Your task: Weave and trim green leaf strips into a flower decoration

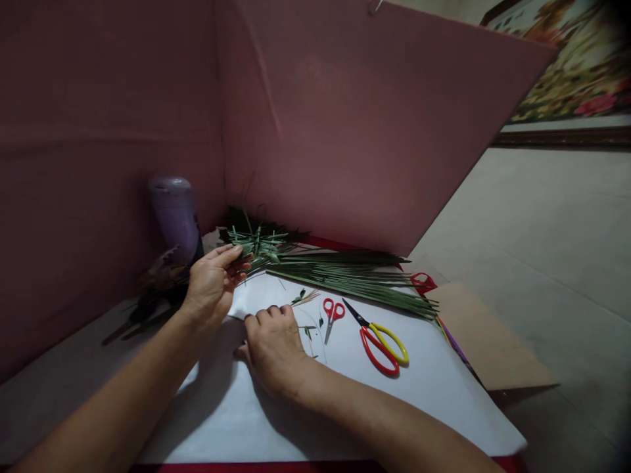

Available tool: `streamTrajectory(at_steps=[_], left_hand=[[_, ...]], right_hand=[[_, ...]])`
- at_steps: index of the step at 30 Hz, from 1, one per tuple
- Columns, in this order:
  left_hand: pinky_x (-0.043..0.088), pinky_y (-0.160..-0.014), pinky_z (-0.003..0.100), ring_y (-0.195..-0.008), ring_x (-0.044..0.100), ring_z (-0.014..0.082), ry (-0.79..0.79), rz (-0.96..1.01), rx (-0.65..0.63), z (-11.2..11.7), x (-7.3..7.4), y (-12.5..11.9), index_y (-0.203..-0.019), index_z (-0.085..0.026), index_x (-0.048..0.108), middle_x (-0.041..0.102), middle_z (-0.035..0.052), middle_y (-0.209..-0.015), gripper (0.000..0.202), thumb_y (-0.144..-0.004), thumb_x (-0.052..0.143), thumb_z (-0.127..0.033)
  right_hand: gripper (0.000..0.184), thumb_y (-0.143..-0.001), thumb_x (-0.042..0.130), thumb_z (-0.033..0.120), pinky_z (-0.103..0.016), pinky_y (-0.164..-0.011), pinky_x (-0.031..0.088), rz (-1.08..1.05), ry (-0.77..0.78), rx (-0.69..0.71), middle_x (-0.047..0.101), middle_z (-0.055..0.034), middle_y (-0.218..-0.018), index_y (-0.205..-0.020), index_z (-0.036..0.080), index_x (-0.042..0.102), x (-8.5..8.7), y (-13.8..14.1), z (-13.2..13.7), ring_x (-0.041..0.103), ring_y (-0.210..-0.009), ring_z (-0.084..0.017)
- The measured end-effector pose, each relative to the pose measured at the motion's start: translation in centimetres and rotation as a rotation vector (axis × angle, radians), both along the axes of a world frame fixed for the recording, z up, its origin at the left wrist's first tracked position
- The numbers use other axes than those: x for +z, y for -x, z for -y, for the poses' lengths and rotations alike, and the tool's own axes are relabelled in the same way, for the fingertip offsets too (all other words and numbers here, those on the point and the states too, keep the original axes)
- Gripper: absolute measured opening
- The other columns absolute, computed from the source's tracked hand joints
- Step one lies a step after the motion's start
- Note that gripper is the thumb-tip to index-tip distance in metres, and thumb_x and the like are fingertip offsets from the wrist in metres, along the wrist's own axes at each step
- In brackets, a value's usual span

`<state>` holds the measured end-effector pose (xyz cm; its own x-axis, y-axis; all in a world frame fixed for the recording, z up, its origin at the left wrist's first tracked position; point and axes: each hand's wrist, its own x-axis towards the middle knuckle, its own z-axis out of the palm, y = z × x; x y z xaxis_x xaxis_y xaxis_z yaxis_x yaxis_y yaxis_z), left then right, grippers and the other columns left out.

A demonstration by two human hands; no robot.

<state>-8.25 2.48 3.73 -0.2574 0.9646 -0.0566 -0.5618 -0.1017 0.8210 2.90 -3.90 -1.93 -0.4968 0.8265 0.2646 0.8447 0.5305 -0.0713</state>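
Observation:
My left hand (211,282) pinches the near side of a woven green leaf piece (261,246), with thin strip ends sticking out around it. My right hand (276,355) rests low over the white table cover (434,407), its fingers curled; what lies under them is hidden. Just right of it are small leaf scraps (308,332) and small scissors with red handles (334,310). Farther right lie larger scissors (379,338) with one red and one yellow handle. Long green leaf strips (345,272) stretch across the back of the table.
A purple bottle (175,213) stands at the back left, with dark, partly shadowed objects (152,302) by its base. Pinkish panels (335,118) close off the left and back. Cardboard (488,335) and a red-handled item (422,283) are at the right edge.

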Motion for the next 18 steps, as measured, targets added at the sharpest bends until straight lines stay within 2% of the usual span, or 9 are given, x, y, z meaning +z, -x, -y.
streamTrajectory(at_steps=[2, 5, 10, 14, 18], left_hand=[[0.042, -0.041, 0.017, -0.047, 0.058, 0.0102, 0.0, 0.0, -0.009, 0.0, 0.0, -0.1, -0.072, -0.014, 0.058, 0.064, 0.0008, -0.061, 0.01, -0.066, 0.063, -0.009], [0.041, -0.04, 0.017, -0.045, 0.057, 0.0099, 0.01, -0.003, 0.0, 0.0, -0.1, -0.1, -0.072, -0.014, 0.057, 0.064, 0.0007, -0.06, 0.009, -0.066, 0.062, -0.009], [0.04, -0.037, 0.017, -0.044, 0.057, 0.0102, 0.016, 0.005, 0.018, 0.0, -0.1, -0.2, -0.071, -0.013, 0.057, 0.063, 0.0005, -0.058, 0.01, -0.065, 0.062, -0.007], [0.041, -0.038, 0.017, -0.043, 0.056, 0.0101, 0.018, 0.005, 0.019, 0.0, -0.2, -0.2, -0.072, -0.013, 0.057, 0.063, 0.0014, -0.058, 0.009, -0.065, 0.062, -0.007], [0.041, -0.037, 0.017, -0.043, 0.056, 0.01, 0.026, 0.007, 0.031, 0.0, -0.3, -0.3, -0.071, -0.013, 0.057, 0.063, 0.0011, -0.058, 0.009, -0.065, 0.062, -0.008]], right_hand=[[0.019, -0.077, 0.062, 0.026, -0.041, -0.083, 0.033, -0.007, 0.027, 0.01, 0.065, -0.0115, -0.09, -0.091, 0.014, 0.06, -0.3, 0.4, -0.7, 0.055, -0.085, -0.026], [0.019, -0.071, 0.06, 0.011, -0.04, -0.083, 0.035, -0.116, 0.118, 0.008, 0.067, -0.0116, -0.088, -0.09, 0.013, 0.061, -0.5, 0.3, -1.8, 0.058, -0.083, -0.024], [0.019, -0.083, 0.05, 0.014, -0.027, -0.076, 0.041, -0.297, 0.167, 0.002, 0.068, -0.0053, -0.098, -0.099, 0.019, 0.06, 1.0, -2.1, -3.4, 0.061, -0.087, -0.017], [0.016, -0.082, 0.052, 0.015, -0.023, -0.076, 0.044, -0.592, 0.219, -0.06, 0.069, -0.0023, -0.096, -0.095, 0.019, 0.062, 2.8, -5.7, -4.3, 0.061, -0.087, -0.014], [0.017, -0.08, 0.051, 0.015, -0.023, -0.073, 0.044, -0.576, 0.248, -0.206, 0.07, -0.0024, -0.09, -0.091, 0.018, 0.064, 2.5, -9.5, -5.1, 0.062, -0.083, -0.015]])
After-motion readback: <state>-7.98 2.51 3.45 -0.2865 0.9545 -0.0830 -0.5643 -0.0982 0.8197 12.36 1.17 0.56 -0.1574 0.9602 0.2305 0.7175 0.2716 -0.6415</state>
